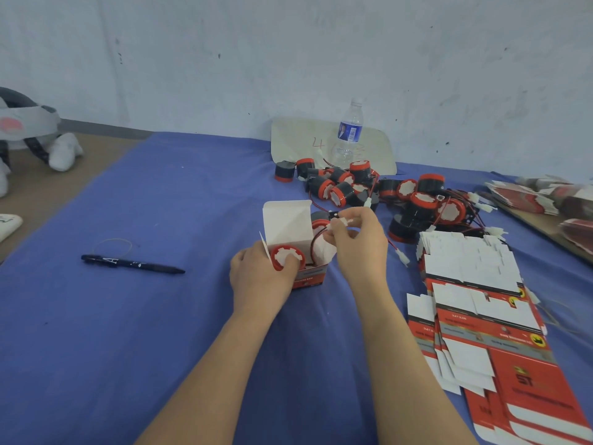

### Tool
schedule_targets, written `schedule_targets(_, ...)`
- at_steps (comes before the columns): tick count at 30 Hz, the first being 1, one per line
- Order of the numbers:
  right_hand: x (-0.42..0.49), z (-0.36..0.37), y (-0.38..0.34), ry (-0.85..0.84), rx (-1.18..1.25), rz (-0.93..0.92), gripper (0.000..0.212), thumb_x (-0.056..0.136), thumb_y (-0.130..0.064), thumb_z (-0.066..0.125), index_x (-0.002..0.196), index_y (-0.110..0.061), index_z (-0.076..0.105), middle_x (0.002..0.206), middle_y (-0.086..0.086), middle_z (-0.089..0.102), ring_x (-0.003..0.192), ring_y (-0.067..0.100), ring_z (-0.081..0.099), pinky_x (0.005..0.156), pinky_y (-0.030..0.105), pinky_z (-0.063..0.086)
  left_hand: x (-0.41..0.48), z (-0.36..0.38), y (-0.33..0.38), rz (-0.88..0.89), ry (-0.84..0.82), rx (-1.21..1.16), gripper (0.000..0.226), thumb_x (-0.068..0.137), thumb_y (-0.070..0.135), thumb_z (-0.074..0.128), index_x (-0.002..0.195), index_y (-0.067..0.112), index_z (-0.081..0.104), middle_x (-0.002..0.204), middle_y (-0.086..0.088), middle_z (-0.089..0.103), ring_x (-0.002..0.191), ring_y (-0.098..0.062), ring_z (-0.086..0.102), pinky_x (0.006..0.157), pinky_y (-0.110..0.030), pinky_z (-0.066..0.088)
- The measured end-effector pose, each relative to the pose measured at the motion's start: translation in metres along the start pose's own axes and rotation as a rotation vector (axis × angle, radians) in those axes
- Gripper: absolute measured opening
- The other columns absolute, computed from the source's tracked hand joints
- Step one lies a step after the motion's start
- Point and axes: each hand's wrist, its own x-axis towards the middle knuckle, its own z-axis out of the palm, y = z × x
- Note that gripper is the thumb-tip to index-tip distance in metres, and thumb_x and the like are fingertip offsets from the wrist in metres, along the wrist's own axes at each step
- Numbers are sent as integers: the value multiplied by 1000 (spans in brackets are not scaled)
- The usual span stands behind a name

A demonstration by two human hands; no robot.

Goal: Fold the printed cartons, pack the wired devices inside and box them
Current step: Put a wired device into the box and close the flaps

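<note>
Inside open carton, red-faced device

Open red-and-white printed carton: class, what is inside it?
A red-rimmed round device, pressed by the left hand gripping the carton. The right hand pinches a second device's white connector. The carton's floor is covered.

Open carton upright; two red-capped devices seemingly inside.

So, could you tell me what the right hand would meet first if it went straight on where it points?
Probably the wired device just beyond the right hand, at the far right corner of the open carton; depth is hard to judge.
</note>
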Motion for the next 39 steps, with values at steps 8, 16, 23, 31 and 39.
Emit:
schedule_targets(8, -4, 5, -2, -83, -641, -232, 7, 94, -12, 50, 90, -10, 55, 89, -2, 46, 79, 18, 45, 65, 28, 35, -2, -1, 2, 15, 9, -34, 25, 85, 40, 60, 100, 20, 59, 103, -2, 65, 110, -26, 54, 91, -43, 48)
schedule_targets(16, -10, 12, -11, -238, -877, -146, 7, 90, -9, 52, 84, -10, 56, 80, 4, 53, 73, 22, 49, 53, 26, 33, -9, 2, 10, -25, 21, -110, 31, 79, 46, 65, 92, 22, 49, 95, 2, 62, 102, -25, 56, 85, -44, 50)
schedule_targets(23, -9, 1, -11, -494, -893, -198, 26, 94, -17, 46, 109, -17, 68, 101, 9, 64, 82, 22, 57, 50, 21, 33, -4, 4, 8, -80, 10, -124, 39, 83, 46, 65, 100, 14, 51, 104, -5, 64, 106, -28, 56, 89, -45, 49)
schedule_targets(31, -13, 8, -12, -362, -840, -144, 18, 94, -25, 55, 94, -12, 67, 92, 8, 65, 75, 20, 55, 58, 27, 39, -6, 5, 9, -47, 28, -94, 22, 92, 37, 52, 96, 15, 48, 103, -7, 63, 104, -30, 56, 90, -46, 46)
schedule_targets(39, -19, 17, -12, -159, -969, -159, 14, 94, -21, 50, 99, -16, 61, 94, 3, 64, 82, 20, 40, 74, 30, 29, -10, 4, 12, -18, 55, -54, 11, 91, 26, 51, 94, 19, 42, 92, -1, 53, 104, -31, 53, 90, -45, 46)
